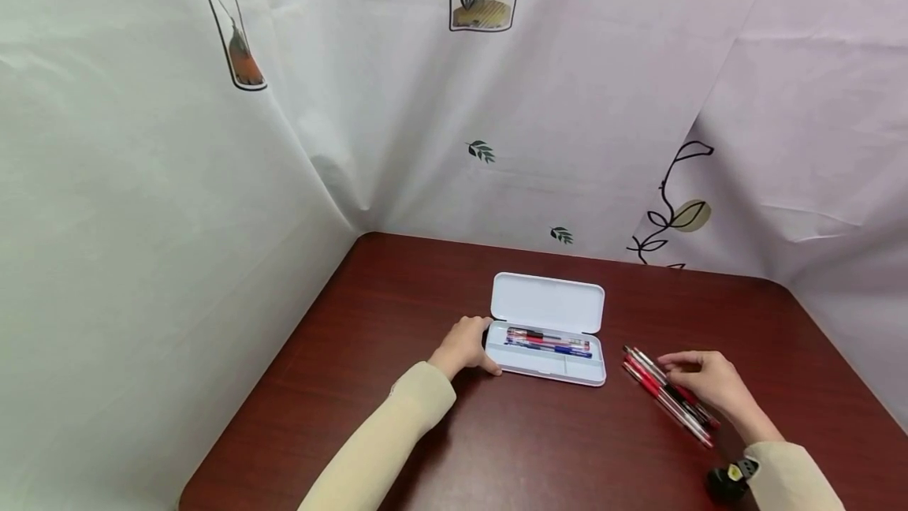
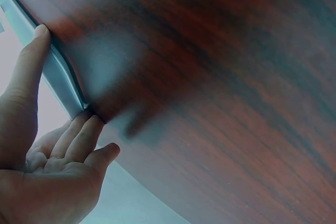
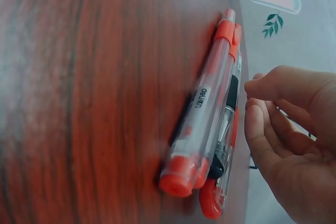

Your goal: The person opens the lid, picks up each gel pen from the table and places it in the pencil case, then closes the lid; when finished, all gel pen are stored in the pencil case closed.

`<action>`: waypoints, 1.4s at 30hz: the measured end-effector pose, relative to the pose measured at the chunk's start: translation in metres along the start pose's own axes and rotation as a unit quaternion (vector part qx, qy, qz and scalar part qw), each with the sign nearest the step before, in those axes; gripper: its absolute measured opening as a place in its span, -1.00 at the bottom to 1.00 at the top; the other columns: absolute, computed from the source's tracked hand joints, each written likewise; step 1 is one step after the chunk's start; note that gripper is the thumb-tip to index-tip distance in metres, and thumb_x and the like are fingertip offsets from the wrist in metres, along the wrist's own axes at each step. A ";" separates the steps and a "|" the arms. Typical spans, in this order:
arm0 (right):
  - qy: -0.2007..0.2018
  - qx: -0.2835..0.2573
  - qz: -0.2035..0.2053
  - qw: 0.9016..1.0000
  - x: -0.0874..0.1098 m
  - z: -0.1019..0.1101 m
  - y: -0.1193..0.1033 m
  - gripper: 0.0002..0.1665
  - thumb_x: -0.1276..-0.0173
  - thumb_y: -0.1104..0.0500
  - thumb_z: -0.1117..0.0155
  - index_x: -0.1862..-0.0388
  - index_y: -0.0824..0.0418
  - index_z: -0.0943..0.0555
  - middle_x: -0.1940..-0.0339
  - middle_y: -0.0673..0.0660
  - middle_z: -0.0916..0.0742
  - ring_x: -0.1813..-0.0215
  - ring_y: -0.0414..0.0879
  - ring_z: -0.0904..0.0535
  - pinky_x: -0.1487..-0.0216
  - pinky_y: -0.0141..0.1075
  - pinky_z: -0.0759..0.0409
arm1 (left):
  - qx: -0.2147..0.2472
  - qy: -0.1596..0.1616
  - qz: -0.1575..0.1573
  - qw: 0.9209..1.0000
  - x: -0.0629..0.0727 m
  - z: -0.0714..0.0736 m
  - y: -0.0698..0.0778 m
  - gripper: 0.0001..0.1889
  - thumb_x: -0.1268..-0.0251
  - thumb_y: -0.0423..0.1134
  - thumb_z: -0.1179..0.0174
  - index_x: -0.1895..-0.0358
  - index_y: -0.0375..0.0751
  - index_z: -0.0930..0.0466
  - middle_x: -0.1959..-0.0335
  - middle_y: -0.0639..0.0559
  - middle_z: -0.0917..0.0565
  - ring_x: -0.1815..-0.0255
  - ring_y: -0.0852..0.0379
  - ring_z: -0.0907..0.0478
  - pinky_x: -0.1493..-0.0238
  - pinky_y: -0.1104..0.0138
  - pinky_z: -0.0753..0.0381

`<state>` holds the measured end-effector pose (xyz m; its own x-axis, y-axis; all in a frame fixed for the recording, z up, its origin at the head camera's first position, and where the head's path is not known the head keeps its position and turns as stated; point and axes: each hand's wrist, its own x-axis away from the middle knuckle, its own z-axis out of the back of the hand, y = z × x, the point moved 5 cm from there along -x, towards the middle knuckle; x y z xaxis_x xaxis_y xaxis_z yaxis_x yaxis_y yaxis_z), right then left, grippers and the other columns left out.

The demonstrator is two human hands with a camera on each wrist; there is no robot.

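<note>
Left hand [image 1: 464, 345] grips white pencil case [image 1: 528, 359]; to its right, empty right hand [image 1: 712, 381] curves loosely beside gel pens [image 3: 203, 103], probably light, stiff, slippery; best pinched mid-barrel.

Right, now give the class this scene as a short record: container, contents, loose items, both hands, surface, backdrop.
container: white pen case, lid open
contents: several pens with red, black and blue parts
loose items: loose pens with red and black parts, on the table beside the case
left hand: holds one end of the case
right hand: beside the loose pens, fingers bent, holding none
surface: reddish-brown table
backdrop: pale cloth with plant prints
</note>
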<state>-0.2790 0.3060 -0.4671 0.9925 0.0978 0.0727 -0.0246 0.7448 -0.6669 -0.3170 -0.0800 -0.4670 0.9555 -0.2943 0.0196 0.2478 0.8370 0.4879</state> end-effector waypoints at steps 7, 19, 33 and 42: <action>-0.003 0.013 0.005 1.000 0.001 0.001 0.004 -0.67 -0.21 0.31 -0.37 0.03 0.38 -0.69 0.25 0.19 -0.78 0.40 -0.32 -0.56 0.39 -0.39 -0.49 | -0.006 0.000 -0.001 1.000 0.000 0.001 0.001 -0.20 0.45 -0.05 -0.70 -0.05 -0.23 -0.61 0.21 -0.04 -0.69 0.25 0.02 -0.55 0.07 0.19 -0.57; -0.014 0.099 0.011 0.995 0.001 0.003 0.001 -0.75 -0.21 0.24 -0.36 0.15 0.32 -0.73 0.38 0.06 -0.76 0.40 -0.18 -0.53 0.35 -0.24 -0.49 | 0.011 0.007 -0.005 1.000 0.002 -0.002 -0.001 -0.24 0.46 -0.07 -0.71 -0.01 -0.19 -0.62 0.24 -0.01 -0.68 0.28 0.07 -0.52 0.12 0.21 -0.56; -0.005 0.132 0.005 0.991 0.004 -0.004 -0.010 -0.79 -0.19 0.26 -0.36 0.21 0.35 -0.72 0.35 0.12 -0.76 0.35 -0.10 -0.61 0.33 -0.12 -0.58 | 0.015 0.014 -0.013 1.000 0.006 0.000 0.001 -0.24 0.47 -0.09 -0.71 -0.01 -0.22 -0.62 0.24 -0.05 -0.69 0.29 0.06 -0.52 0.14 0.20 -0.57; 0.012 0.094 0.021 0.995 0.003 0.000 0.005 -0.83 -0.18 0.25 -0.36 0.24 0.26 -0.75 0.41 0.02 -0.73 0.45 -0.27 -0.46 0.40 -0.36 -0.44 | 0.017 0.018 -0.019 1.000 0.006 0.001 0.000 -0.25 0.47 -0.10 -0.71 0.02 -0.23 -0.62 0.26 -0.04 -0.67 0.28 0.05 -0.52 0.14 0.18 -0.56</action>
<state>-0.2760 0.3102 -0.4705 0.9928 0.1166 0.0287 -0.0850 0.8513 -0.5178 -0.3113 -0.0822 -0.4661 0.9509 -0.3079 -0.0307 0.2787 0.8091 0.5174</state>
